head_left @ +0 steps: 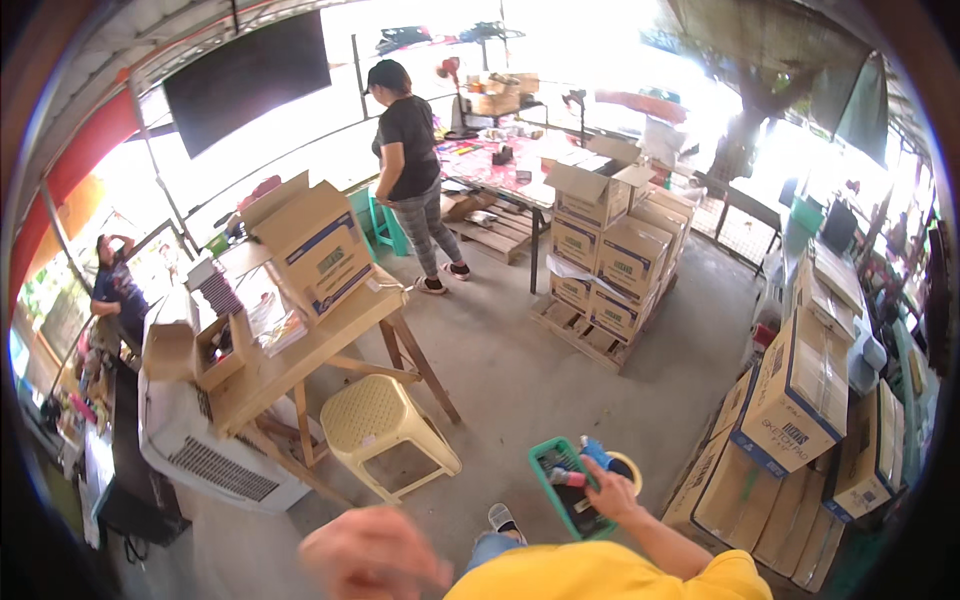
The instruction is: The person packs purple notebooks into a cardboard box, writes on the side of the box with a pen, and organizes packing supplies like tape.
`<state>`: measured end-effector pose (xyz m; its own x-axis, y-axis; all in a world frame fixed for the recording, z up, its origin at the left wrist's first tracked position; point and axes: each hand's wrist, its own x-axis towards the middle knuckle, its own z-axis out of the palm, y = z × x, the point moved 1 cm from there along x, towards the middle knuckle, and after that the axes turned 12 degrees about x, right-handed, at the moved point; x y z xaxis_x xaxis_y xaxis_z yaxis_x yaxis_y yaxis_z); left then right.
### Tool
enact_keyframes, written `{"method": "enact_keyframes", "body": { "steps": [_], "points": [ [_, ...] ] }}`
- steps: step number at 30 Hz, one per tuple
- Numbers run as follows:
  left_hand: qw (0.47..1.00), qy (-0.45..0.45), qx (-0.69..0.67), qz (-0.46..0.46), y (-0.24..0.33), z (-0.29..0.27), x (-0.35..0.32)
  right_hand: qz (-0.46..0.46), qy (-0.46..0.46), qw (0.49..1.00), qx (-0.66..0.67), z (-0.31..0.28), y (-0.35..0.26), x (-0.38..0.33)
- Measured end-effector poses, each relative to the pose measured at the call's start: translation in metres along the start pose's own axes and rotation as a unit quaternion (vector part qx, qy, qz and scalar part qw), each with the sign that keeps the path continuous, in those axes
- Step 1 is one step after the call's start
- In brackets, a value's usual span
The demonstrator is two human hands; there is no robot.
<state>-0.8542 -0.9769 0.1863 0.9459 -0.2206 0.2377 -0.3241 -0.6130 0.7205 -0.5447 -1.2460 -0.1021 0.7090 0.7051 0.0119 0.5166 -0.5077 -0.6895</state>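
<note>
My right hand (pixel 612 492) is closed on the near-right side of a small green plastic basket (pixel 545 468), carried above the floor in front of my yellow shirt. A pink-and-grey cylindrical item (pixel 570 478) lies inside it. Something blue (pixel 597 452) pokes up at its far right rim, too small to name. Beside my fingers shows a pale yellow ring like a tape roll (pixel 630 468), partly hidden by the hand. My left hand (pixel 375 555) is raised at the lower edge, smeared by motion. Its fingers cannot be made out, and nothing is visible in it.
A cream plastic stool (pixel 375 415) stands left, by a wooden table (pixel 340 335) bearing an open carton (pixel 320 255). Cartons stand stacked on a pallet (pixel 575 335) ahead; more cartons (pixel 790 400) line the right. One person (pixel 408 150) stands near the far table, another (pixel 120 285) far left.
</note>
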Motion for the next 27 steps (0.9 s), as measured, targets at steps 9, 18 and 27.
{"method": "enact_keyframes", "body": {
  "steps": [9,18,27],
  "points": [
    [0.746,-0.134,0.184,0.625,-0.007,-0.161,0.181,0.165,0.053,0.985,-0.019,-0.046,0.028,0.151],
    [0.755,-0.207,0.162,0.601,-0.152,-0.232,0.339,0.169,0.007,0.986,-0.011,-0.11,0.093,0.349],
    [0.79,-0.257,0.149,0.536,-0.252,-0.302,0.528,0.11,0.118,0.987,-0.002,-0.163,0.166,0.59]
  ]
}}
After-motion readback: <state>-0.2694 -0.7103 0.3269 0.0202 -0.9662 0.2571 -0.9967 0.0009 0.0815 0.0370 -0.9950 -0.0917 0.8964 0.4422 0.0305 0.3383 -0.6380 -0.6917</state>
